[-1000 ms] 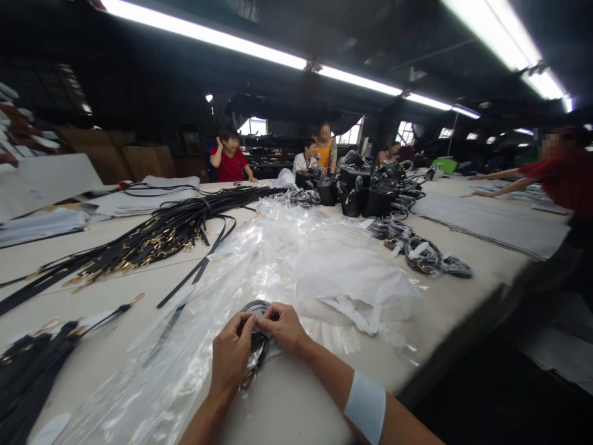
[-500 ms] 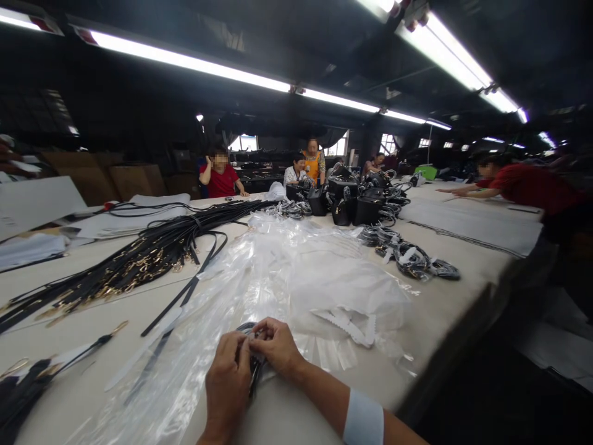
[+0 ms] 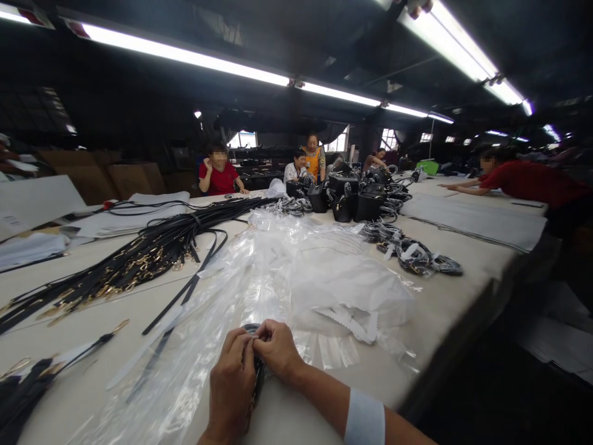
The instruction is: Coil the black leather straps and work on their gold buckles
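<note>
Harsh overhead tube glare, warped edges.

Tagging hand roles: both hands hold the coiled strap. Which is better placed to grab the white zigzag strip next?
Right, likely. The right hand is nearer the strip, which lies to its right on the plastic. The left hand sits beyond the strap and would have to cross over.

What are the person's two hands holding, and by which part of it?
A coiled black strap, pinched at its top edge between the left hand and right hand; most of it is hidden behind them.
</note>
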Available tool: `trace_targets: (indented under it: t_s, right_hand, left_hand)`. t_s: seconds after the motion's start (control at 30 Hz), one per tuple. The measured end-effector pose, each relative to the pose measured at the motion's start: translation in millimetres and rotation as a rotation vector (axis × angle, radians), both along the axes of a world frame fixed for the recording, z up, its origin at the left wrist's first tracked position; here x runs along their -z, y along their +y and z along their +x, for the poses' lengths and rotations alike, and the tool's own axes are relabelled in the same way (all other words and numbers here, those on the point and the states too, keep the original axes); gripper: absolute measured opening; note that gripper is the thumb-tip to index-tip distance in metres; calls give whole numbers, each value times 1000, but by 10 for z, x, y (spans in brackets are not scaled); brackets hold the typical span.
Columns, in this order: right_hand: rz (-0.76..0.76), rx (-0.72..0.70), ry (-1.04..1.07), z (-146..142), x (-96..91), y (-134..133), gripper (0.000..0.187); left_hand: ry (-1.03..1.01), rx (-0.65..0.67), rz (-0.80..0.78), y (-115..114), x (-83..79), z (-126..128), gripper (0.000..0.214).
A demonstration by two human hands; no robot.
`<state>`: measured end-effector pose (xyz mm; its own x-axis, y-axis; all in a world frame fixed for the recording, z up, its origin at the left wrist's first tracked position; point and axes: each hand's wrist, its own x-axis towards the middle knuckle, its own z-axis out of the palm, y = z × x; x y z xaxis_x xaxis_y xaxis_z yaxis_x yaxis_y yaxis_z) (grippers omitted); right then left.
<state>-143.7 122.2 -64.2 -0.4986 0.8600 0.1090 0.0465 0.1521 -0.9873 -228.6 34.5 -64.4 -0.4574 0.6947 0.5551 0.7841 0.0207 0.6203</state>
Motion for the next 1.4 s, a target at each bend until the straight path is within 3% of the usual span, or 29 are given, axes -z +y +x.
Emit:
trace_targets:
  t_s: [0.2,0.33,0.57,0.73,0.93,1.1,1.23,1.4]
  right_hand:
    - [116,-31,4,38,4,-23,3]
    - [198,-52,13,60,9,-46,8]
    - [357,-83,30,84,31,-67,15]
    - [486,-172,-5,189,-4,-62,17]
    - [529,-355,-53,254,-42,-71,17]
    - [451,-378,-57,243,-54,-90,16]
    - [242,-276,-55,234,-39,-36,8]
    - [-77,-229,-131,204,-76,-14,45]
  left_hand:
    - [-479,-16,-266,-41,-142,-204,39]
    - [-659,53,-293,-45,-169,-286,45]
    - [-668,98,-220,-52,-205,-267,33]
    - [-609,-11,-142,-40,-167,-196,23]
    - [-679,-184,-70,-45,-124,-246,19]
    - [-816,-219,-10,-21,-73,-283,24]
    - [-845,-203,5,12,-61,-266,25]
    - [-837,-201,19,25,-85,-204,25]
